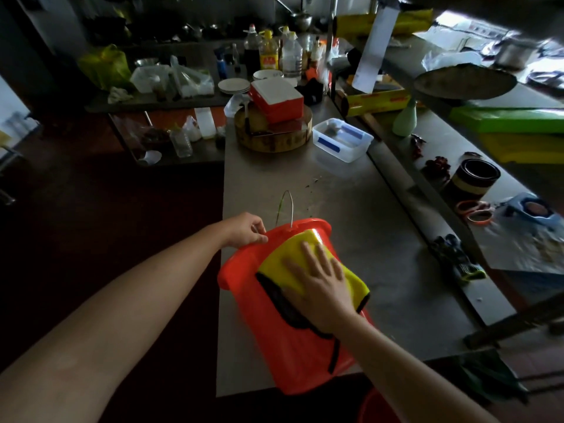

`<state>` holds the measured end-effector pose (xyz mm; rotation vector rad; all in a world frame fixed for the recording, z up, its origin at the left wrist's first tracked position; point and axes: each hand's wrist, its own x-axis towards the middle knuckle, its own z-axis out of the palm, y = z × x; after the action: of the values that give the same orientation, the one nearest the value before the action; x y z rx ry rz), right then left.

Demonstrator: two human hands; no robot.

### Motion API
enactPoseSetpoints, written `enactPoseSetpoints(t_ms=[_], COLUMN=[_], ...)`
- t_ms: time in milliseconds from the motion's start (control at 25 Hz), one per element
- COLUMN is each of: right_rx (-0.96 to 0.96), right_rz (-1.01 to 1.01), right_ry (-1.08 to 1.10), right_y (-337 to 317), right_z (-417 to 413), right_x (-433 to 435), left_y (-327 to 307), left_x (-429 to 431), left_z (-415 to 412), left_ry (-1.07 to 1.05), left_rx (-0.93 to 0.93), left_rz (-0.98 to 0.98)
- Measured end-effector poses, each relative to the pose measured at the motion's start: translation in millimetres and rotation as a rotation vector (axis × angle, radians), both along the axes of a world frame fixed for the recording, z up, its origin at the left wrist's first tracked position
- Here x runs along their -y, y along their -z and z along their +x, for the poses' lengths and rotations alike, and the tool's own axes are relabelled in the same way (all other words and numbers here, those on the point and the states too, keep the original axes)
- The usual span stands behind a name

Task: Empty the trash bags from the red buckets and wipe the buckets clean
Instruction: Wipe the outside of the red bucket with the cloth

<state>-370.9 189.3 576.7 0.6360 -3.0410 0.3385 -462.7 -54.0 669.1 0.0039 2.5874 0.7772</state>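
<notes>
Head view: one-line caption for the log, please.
Left hand holds the rim of a tilted red bucket; right hand presses a yellow cloth against its side.

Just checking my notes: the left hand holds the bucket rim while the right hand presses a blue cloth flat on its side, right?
Not quite: the cloth is yellow, not blue. The head view shows the left hand holding the bucket rim while the right hand presses the yellow cloth flat on its side.
</notes>
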Motion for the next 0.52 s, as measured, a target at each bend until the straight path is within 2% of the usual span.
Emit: enactPoseSetpoints(t_ms=[160,240,320,400,520], right_rx=[0.431,0.482,0.349,0.138,-0.097], right_rz=[-0.399,-0.451,-0.28,-0.082,0.09], right_ry=[0.291,0.291,0.241,0.156,-0.073], right_y=[4,5,4,5,17], right_z=[-40,-37,-18,14,63], right_x=[-49,-55,-46,-21,29], left_y=[-2,-2,-2,-1,0], left_x=[-3,-4,-2,1,-2], left_z=[3,3,1,-1,-1], left_ry=[-0.009,-0.019,-0.025,-0.028,-0.011], left_rx=[0.009,-0.001,0.013,0.04,0.009], left_rz=[-0.008,-0.022,-0.014,0.021,0.0])
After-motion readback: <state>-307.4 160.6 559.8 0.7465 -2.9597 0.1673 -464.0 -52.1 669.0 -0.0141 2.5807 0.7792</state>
